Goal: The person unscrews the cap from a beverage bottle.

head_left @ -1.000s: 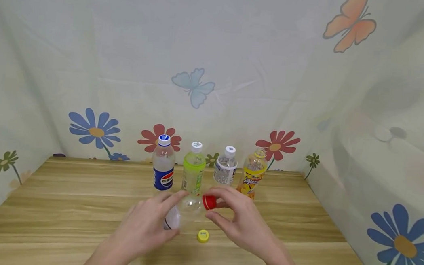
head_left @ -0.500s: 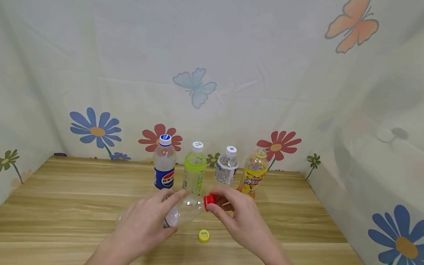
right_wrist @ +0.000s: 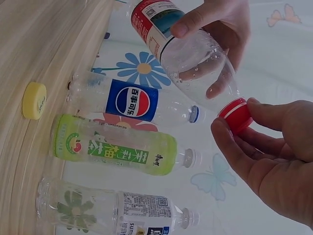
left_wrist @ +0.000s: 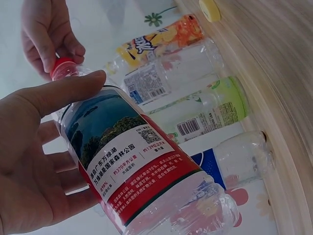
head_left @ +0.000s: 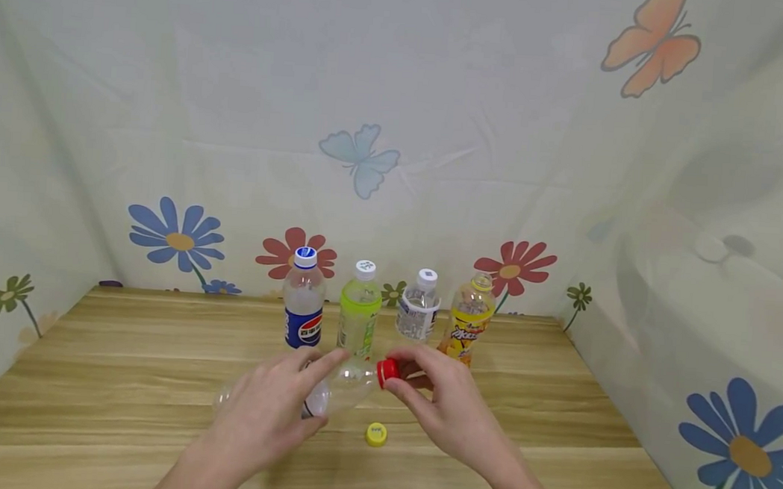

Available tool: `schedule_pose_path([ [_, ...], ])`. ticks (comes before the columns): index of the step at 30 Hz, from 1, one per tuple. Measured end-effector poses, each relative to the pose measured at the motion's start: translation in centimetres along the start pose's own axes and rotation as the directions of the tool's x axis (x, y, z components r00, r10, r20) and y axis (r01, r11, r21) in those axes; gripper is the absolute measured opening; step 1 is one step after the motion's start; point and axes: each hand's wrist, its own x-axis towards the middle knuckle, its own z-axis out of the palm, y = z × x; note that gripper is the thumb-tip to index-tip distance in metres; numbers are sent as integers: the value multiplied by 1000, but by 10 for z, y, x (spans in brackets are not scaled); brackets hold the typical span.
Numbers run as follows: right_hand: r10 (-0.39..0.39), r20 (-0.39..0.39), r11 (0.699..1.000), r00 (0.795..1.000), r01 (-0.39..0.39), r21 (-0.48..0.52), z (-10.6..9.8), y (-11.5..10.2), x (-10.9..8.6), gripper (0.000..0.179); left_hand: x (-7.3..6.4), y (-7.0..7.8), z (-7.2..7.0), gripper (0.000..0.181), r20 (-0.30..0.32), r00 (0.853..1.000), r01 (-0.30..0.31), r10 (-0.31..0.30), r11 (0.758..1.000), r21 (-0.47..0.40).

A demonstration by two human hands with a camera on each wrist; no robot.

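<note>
My left hand (head_left: 267,401) grips a clear plastic water bottle (left_wrist: 205,203) round its red label, holding it tilted with its neck toward my right hand. The red bottle cap (right_wrist: 236,115) sits at the mouth of that bottle, pinched between the thumb and fingers of my right hand (head_left: 452,401). In the right wrist view the bottle's clear shoulder shows water drops inside. On the table below the hands lies a loose yellow cap (head_left: 376,434).
Behind the hands stand a Pepsi bottle (head_left: 302,321), a green-labelled bottle (head_left: 358,317), a small clear bottle (head_left: 418,313) and an uncapped yellow-orange bottle (head_left: 469,320). The wooden table (head_left: 121,377) ends at a flowered cloth backdrop (head_left: 252,101).
The right hand has brought the red cap left onto the bottle's mouth, its thumb closing in on the cap. The left hand keeps its grip. The yellow cap stays in place.
</note>
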Motion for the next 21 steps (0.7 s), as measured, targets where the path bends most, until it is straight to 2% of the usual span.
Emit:
schedule_pose_path([
  [10, -28, 8, 999, 1000, 27, 33, -1, 0, -1, 30, 0, 0, 0, 83, -3, 1000, -15, 15, 1000, 3],
  [16, -54, 14, 998, 998, 54, 13, -1, -1, 0, 40, 0, -1, 2, 83, 26, 1000, -11, 12, 1000, -25],
  [21, -56, 9, 998, 998, 56, 10, -1, -2, 0, 40, 1, -2, 1, 82, 39, 999, 4, -3, 1000, -29],
])
